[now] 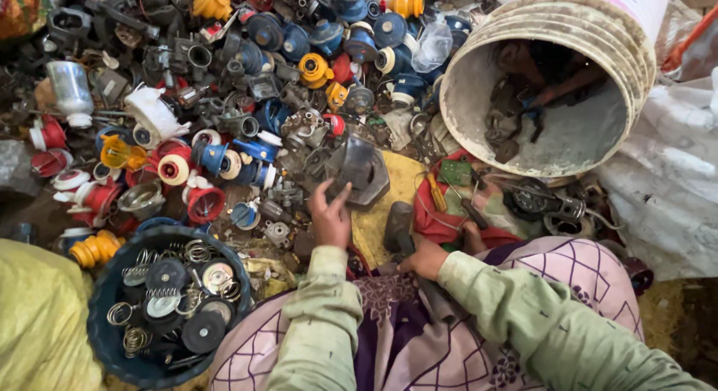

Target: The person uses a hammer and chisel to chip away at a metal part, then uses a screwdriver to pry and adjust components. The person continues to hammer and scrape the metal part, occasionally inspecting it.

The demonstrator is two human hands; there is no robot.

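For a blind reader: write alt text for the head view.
Left hand touches a grey metal part and right hand grips a hammer, amid a scrap pile. A tipped white bucket and a blue tub of springs flank them.

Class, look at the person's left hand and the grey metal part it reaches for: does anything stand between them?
Nothing visible does. The left hand has its fingers raised at the lower edge of the grey metal part, with no other scrap between them.
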